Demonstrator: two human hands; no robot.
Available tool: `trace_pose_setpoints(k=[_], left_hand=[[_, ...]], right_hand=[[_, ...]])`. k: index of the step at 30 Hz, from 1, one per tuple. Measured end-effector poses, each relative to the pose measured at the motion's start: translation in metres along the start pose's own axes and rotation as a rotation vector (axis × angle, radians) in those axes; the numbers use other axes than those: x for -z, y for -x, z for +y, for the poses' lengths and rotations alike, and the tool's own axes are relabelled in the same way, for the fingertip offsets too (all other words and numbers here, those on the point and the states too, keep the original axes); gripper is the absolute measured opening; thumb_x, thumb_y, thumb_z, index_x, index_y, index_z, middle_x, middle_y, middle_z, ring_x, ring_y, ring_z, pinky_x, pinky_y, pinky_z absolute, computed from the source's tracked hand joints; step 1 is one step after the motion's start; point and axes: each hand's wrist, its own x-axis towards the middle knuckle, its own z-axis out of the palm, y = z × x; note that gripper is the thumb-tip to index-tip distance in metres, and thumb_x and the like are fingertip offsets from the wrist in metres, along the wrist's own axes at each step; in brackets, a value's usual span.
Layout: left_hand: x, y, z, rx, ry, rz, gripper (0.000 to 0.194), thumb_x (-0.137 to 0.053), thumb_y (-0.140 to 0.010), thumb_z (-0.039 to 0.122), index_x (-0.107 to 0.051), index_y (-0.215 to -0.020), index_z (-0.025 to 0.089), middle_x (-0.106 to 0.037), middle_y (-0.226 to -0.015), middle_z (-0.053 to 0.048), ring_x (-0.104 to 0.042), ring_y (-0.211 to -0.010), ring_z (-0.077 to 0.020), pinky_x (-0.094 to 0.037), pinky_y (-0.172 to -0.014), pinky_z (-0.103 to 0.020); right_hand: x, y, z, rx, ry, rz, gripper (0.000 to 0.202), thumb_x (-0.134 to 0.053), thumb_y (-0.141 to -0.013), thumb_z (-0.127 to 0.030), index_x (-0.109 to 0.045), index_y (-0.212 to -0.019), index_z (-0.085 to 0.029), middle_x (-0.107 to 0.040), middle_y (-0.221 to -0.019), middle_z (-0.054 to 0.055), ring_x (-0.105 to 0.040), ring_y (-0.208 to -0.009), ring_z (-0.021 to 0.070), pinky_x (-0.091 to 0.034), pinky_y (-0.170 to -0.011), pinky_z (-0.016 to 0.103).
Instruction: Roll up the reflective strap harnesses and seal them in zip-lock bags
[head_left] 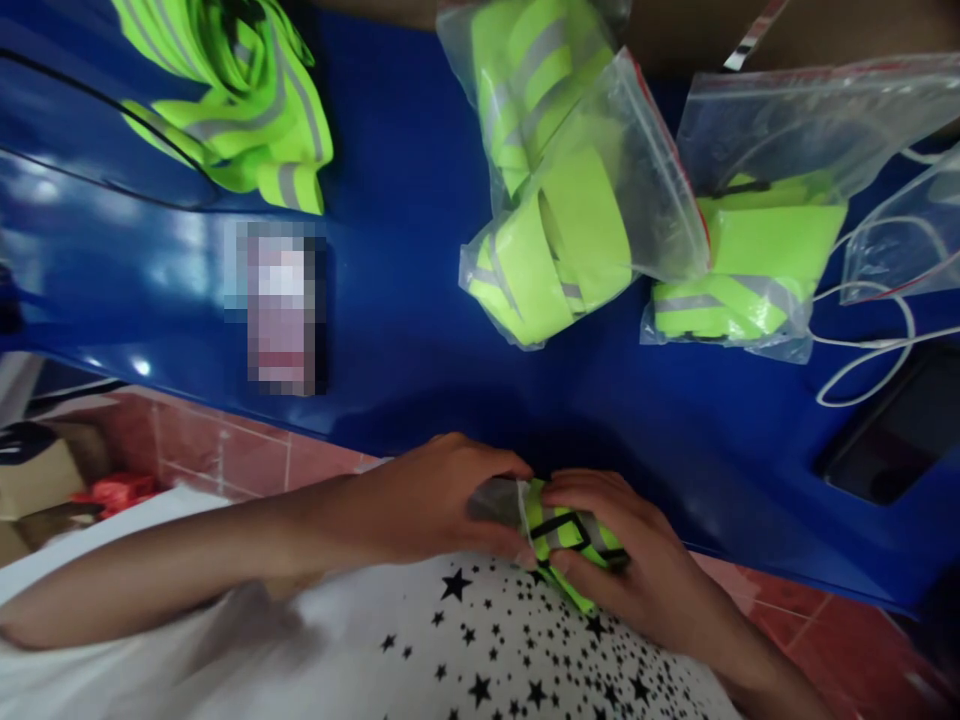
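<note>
Both of my hands meet at the near edge of the blue table [405, 330], close to my chest. My left hand [435, 500] and my right hand [630, 560] grip one folded neon-yellow reflective vest [562, 530] with grey stripes and black trim. The vest is bunched small between my fingers, partly hidden by them. A thin clear edge, maybe a plastic bag, shows at the left side of the vest under my left fingers.
Farther back lie two clear zip bags with folded vests, one in the middle [562, 200] and one at the right [750, 260]. A loose vest pile [240, 90] sits far left. A blurred card [281, 305], a white cable [870, 340], an empty bag [907, 240] and a dark phone [900, 430] also lie here.
</note>
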Motion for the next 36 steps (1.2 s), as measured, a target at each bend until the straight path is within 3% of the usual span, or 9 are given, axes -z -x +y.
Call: trace_pose_setpoints(k=[5, 7, 11, 15, 20, 25, 29, 32, 36], left_hand=[[-0.004, 0.004, -0.006, -0.081, -0.059, 0.068, 0.066, -0.077, -0.08, 0.075, -0.076, -0.126, 0.028, -0.081, -0.115, -0.007, -0.074, -0.103, -0.0267, -0.053, -0.082, -0.032], [-0.002, 0.002, -0.003, -0.104, -0.039, 0.008, 0.059, -0.075, -0.085, 0.071, -0.076, -0.124, 0.027, -0.082, -0.108, -0.005, -0.075, -0.098, -0.0242, -0.052, -0.08, -0.03], [0.001, -0.006, 0.005, -0.16, 0.043, -0.076, 0.046, -0.071, -0.095, 0.06, -0.074, -0.126, 0.026, -0.082, -0.106, -0.002, -0.077, -0.093, -0.0196, -0.051, -0.075, -0.025], [-0.004, -0.013, 0.009, -0.247, 0.067, 0.117, 0.053, -0.076, -0.093, 0.055, -0.067, -0.136, 0.026, -0.079, -0.125, -0.003, -0.075, -0.111, -0.0217, -0.053, -0.087, -0.027], [-0.004, -0.028, 0.013, -0.348, -0.025, 0.226, 0.044, -0.073, -0.094, 0.059, -0.073, -0.116, 0.021, -0.079, -0.1, -0.003, -0.074, -0.092, -0.0191, -0.048, -0.076, -0.027], [0.011, -0.047, 0.018, -0.301, 0.177, 0.054, 0.045, -0.074, -0.095, 0.053, -0.07, -0.129, 0.025, -0.074, -0.085, 0.004, -0.065, -0.071, -0.0119, -0.04, -0.062, -0.023], [0.017, -0.057, 0.018, -0.312, 0.193, -0.079, 0.042, -0.07, -0.095, 0.058, -0.073, -0.116, 0.021, -0.061, -0.066, 0.006, -0.055, -0.058, -0.0103, -0.034, -0.055, -0.024], [0.015, -0.062, 0.017, -0.305, 0.153, -0.117, 0.058, -0.084, -0.082, 0.059, -0.07, -0.123, 0.022, -0.074, -0.085, 0.003, -0.069, -0.075, -0.0169, -0.043, -0.062, -0.025], [0.007, -0.066, 0.016, -0.259, 0.178, -0.018, 0.087, -0.092, -0.071, 0.049, -0.056, -0.145, 0.025, -0.078, -0.121, -0.004, -0.074, -0.106, -0.0264, -0.054, -0.081, -0.032]], right_hand=[[0.01, 0.005, -0.002, 0.044, 0.038, -0.179, 0.035, -0.065, -0.103, -0.034, -0.059, -0.137, -0.034, -0.068, -0.138, 0.003, -0.067, -0.126, 0.0168, -0.061, -0.105, 0.033], [0.01, 0.003, 0.001, 0.116, 0.029, -0.174, 0.033, -0.063, -0.104, -0.032, -0.059, -0.137, -0.032, -0.069, -0.134, 0.003, -0.068, -0.122, 0.0154, -0.061, -0.103, 0.031], [0.003, -0.003, 0.007, 0.153, 0.035, -0.033, 0.029, -0.063, -0.104, -0.028, -0.06, -0.133, -0.028, -0.074, -0.121, 0.004, -0.073, -0.111, 0.0158, -0.063, -0.098, 0.031], [0.003, -0.013, 0.006, 0.104, 0.021, 0.259, 0.032, -0.074, -0.096, -0.025, -0.062, -0.125, -0.026, -0.07, -0.117, 0.006, -0.074, -0.108, 0.0177, -0.066, -0.088, 0.029], [0.013, -0.028, 0.005, 0.224, 0.023, 0.357, 0.028, -0.079, -0.091, -0.016, -0.069, -0.115, -0.027, -0.073, -0.108, 0.003, -0.075, -0.095, 0.0144, -0.067, -0.081, 0.024], [0.025, -0.032, 0.009, 0.296, 0.195, 0.378, 0.039, -0.071, -0.092, -0.006, -0.07, -0.127, -0.024, -0.076, -0.117, 0.006, -0.076, -0.102, 0.0181, -0.067, -0.083, 0.029], [0.035, -0.035, 0.014, 0.307, 0.263, 0.268, 0.032, -0.072, -0.093, -0.012, -0.069, -0.123, -0.024, -0.077, -0.111, 0.004, -0.076, -0.092, 0.0153, -0.065, -0.079, 0.027], [0.036, -0.043, 0.018, 0.302, 0.323, 0.26, 0.027, -0.074, -0.095, -0.019, -0.067, -0.12, -0.026, -0.078, -0.104, 0.002, -0.076, -0.086, 0.0141, -0.064, -0.076, 0.026], [0.035, -0.052, 0.016, 0.294, 0.392, 0.392, 0.027, -0.073, -0.097, -0.024, -0.065, -0.122, -0.026, -0.079, -0.102, 0.002, -0.077, -0.088, 0.0149, -0.064, -0.076, 0.025]])
